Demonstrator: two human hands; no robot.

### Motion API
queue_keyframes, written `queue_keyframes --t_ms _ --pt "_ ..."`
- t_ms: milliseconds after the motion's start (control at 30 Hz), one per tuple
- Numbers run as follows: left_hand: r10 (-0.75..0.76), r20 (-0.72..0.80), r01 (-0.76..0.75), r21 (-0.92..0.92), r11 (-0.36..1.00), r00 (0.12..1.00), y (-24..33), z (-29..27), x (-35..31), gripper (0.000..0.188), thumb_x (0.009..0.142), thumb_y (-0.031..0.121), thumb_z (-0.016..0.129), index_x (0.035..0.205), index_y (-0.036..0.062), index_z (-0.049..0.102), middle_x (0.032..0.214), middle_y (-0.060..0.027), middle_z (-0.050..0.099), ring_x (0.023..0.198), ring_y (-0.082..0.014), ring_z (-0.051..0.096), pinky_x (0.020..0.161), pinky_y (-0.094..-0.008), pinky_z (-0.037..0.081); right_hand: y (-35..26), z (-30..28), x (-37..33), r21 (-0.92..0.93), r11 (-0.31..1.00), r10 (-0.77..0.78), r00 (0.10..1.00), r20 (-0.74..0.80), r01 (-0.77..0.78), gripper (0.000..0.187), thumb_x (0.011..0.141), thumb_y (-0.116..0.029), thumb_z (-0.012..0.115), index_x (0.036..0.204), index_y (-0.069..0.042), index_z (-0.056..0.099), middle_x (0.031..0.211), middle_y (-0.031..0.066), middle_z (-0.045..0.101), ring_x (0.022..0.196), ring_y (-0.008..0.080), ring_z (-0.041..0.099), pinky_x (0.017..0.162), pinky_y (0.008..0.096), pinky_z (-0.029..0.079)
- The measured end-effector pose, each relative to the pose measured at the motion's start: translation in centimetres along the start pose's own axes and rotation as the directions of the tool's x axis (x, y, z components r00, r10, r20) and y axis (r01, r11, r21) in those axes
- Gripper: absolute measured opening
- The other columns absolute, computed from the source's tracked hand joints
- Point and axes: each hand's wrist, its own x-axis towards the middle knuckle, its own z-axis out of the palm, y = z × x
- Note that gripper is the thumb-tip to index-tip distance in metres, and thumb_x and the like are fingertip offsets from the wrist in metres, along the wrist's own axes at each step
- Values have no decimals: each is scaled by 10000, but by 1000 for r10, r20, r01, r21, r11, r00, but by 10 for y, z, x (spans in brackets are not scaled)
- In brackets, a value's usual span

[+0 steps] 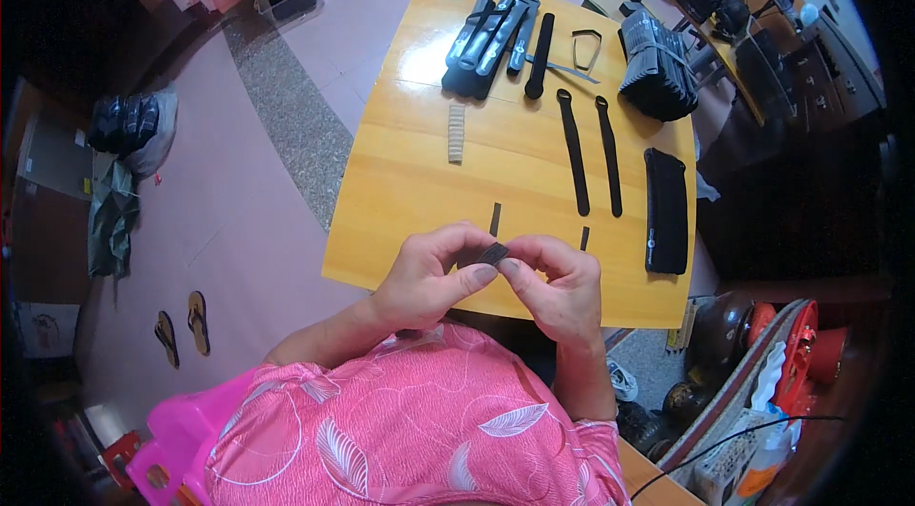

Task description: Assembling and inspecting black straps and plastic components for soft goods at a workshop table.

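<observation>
Above the near edge of the wooden table (400,220), my left hand (434,273) and my right hand (558,287) meet fingertip to fingertip. Both pinch a small dark folded or stacked strip (493,253) between thumbs and forefingers; the fingers hide part of it. Just beyond the hands lie a short dark strip (496,218) and a smaller dark strip (584,238). To the right, two long black straps (574,153) with looped ends lie side by side. A flat black fabric pouch (665,211) rests at the right edge.
Grey-and-black padded pieces (491,39) are piled at the far side. Beside them lie a black strap (540,56) and a thin bent band (586,49). A tied dark stack (658,63) sits far right, a tan ribbed strip (456,134) mid-table. Sandals (197,323) are on the floor.
</observation>
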Motion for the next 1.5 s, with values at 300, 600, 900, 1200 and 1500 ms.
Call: queue_keyframes --t_ms 300,600,900,1200,1500 --pt "10 13 -11 38 999 1000 0 2 0 210 889 63 621 1074 -21 569 948 -15 573 832 -66 537 693 -204 438 1 0 -1 -7 1000 -22 1000 -20 22 152 782 -50 703 899 37 661 736 74 662 667 108 614 625 243 493" --pt "47 8 -47 81 996 999 -3 2 -1 227 874 62 640 1071 -26 570 967 -30 568 864 -88 543 735 -219 449 0 4 -4 -73 996 -55 998 -36 53 133 771 -3 664 897 39 656 749 96 667 686 137 637 631 251 495" --pt "29 34 -28 -13 1000 999 -3 1 -1 229 860 45 647 1062 -34 570 967 -37 566 908 -109 546 788 -236 445 2 -1 -6 24 999 -31 999 -36 32 137 779 -23 680 901 37 660 761 94 674 698 140 644 649 255 500" --pt "-33 29 33 -13 999 999 -5 0 0 226 849 33 656 1047 -36 572 963 -41 573 915 -112 551 819 -252 446 5 -1 -5 -25 999 -44 999 -12 44 141 772 -29 686 898 29 664 766 96 679 690 141 643 640 263 504" --pt "9 8 -9 -19 1000 1000 -5 -3 2 231 829 9 670 1037 -36 578 953 -44 571 907 -120 554 815 -261 449 0 -2 0 -127 977 -168 985 44 172 169 765 20 664 931 47 649 813 153 671 713 222 660 653 291 508"
